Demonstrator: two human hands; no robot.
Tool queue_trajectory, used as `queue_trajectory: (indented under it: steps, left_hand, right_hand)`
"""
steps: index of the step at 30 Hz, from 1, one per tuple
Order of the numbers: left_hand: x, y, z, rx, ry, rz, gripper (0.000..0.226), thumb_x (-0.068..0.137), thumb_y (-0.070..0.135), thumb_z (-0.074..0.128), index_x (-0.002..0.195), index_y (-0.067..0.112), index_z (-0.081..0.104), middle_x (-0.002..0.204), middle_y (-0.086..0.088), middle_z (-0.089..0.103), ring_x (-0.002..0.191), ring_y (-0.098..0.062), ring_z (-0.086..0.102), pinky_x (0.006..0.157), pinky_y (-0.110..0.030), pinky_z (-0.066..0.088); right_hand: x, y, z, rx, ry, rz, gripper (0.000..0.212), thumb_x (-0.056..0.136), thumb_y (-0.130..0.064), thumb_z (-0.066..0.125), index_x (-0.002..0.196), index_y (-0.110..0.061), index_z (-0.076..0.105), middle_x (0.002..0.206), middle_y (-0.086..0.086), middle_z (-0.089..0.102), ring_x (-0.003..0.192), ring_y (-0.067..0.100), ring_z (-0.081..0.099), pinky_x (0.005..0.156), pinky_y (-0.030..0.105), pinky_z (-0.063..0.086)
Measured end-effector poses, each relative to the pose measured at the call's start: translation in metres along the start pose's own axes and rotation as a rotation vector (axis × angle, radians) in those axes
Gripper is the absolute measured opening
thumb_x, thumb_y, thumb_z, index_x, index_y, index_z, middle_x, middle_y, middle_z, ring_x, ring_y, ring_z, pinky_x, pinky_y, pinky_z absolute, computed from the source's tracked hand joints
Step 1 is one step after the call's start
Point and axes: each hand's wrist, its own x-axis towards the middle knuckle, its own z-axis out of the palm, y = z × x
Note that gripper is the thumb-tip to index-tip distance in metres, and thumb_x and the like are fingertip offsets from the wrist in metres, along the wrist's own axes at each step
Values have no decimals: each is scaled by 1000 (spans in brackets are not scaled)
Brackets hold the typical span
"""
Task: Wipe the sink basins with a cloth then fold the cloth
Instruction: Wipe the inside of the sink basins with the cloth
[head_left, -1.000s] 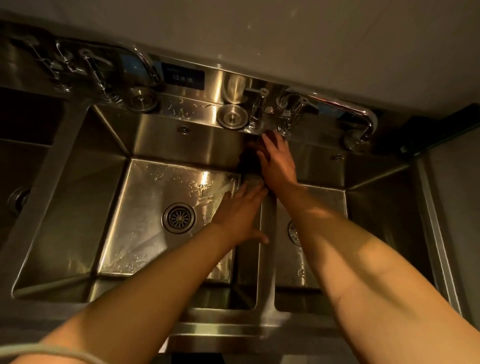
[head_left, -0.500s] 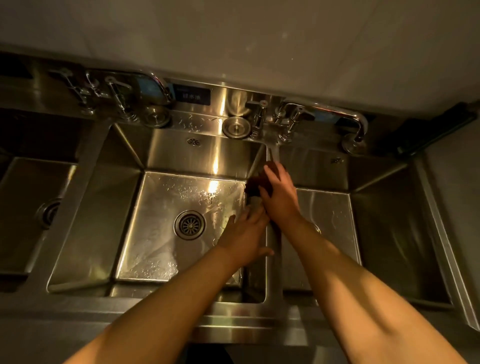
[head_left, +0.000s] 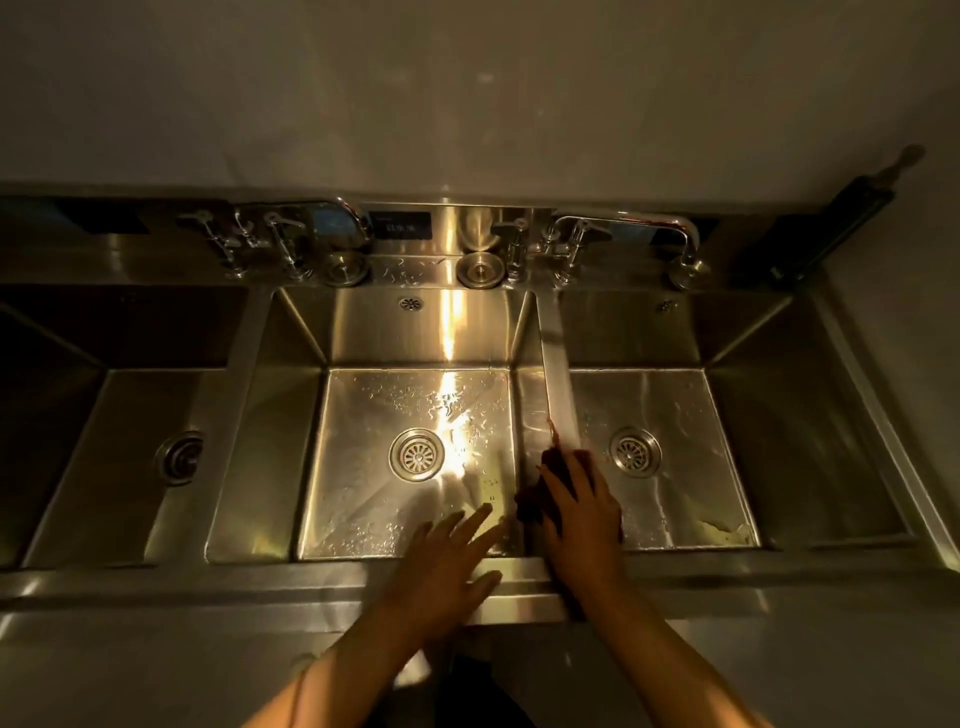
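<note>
Steel all round me, dim and yellow-lit. My right hand had come back along the divider from the tap end to the near end, its grip pressing the dark cloth down on the ridge between the middle basin and the right basin. My left hand had slid back too and lay open, fingers straight, over the near rim, holding nothing. I judged that stroke down the divider nearly done, with folding not yet begun. Water beads showed on the middle floor around its drain, and a pale smear sat in the near corner of the right floor, so more wiping seemed due. A third basin lay in shadow to the left. Taps stood along the back ledge under a plain wall.
</note>
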Motion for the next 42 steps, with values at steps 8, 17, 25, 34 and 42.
queue_trajectory:
  steps: [8,17,25,34,42]
  left_hand:
    - [-57,-59,-24,191,54,-165,60,104,59,28,160,39,32,171,9,22,156,-22,27,126,-47,18]
    - [-96,-160,-58,130,155,-396,69,100,66,11,162,39,23,173,11,13,161,-18,1,129,-53,5]
    - [-73,-246,-121,155,364,-579,62,106,49,36,162,22,26,169,-4,27,156,-28,24,125,-52,26]
    - [-37,-282,-126,-56,528,-516,52,112,44,27,162,44,13,170,20,15,155,-9,17,123,-43,25]
    - [-35,-286,-121,-274,590,-531,52,110,43,25,161,51,18,167,24,23,156,-4,21,126,-48,28]
  right_hand:
    - [-35,-44,15,-8,65,-82,45,89,-17,77,133,-14,67,146,12,54,136,38,50,99,56,49]
    - [-20,-165,61,102,-238,-156,50,105,-51,35,154,-39,33,158,-8,33,136,17,44,110,38,41]
    - [17,-258,104,779,-206,88,40,104,-31,53,144,-27,55,150,-10,43,137,7,41,120,29,31]
    - [93,-299,142,1411,-339,577,36,102,-40,57,138,-38,58,129,-6,64,115,10,61,82,12,47]
    - [115,-365,194,1618,-425,566,40,105,-33,52,136,-58,48,157,-4,39,142,18,44,119,46,38]
